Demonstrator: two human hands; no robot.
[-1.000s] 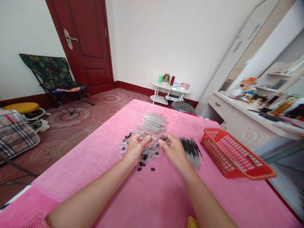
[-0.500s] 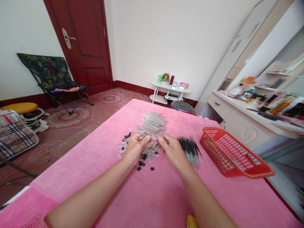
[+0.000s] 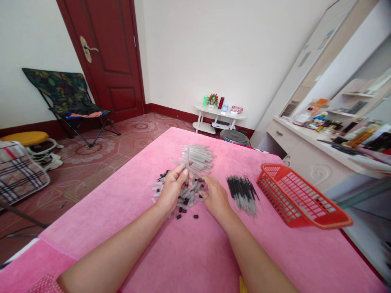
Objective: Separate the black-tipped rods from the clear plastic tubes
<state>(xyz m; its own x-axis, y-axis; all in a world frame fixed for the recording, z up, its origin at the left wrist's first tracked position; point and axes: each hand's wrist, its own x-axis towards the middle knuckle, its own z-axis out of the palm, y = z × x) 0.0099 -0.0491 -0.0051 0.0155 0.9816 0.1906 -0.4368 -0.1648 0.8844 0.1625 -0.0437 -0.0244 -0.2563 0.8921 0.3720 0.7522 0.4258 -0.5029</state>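
My left hand [image 3: 174, 186] is closed on a clear pen barrel [image 3: 187, 162], which it holds almost upright over a heap of small caps and black end plugs [image 3: 186, 197]. My right hand [image 3: 214, 197] rests on the right side of that heap with its fingertips curled down into the small parts; what they hold is hidden. A pile of clear pen barrels [image 3: 198, 156] lies just beyond the hands. A bundle of black refills [image 3: 242, 191] lies to the right of my right hand.
A red plastic basket [image 3: 301, 199] sits at the right on the pink tablecloth [image 3: 183, 252]. A white desk with clutter [image 3: 320, 150] stands to the right. A folding chair [image 3: 65, 99], a door and a small white table [image 3: 218, 118] stand beyond.
My left hand has tipped the barrel from lying across to nearly upright. My right hand has let go of its end and dropped left onto the heap of small parts.
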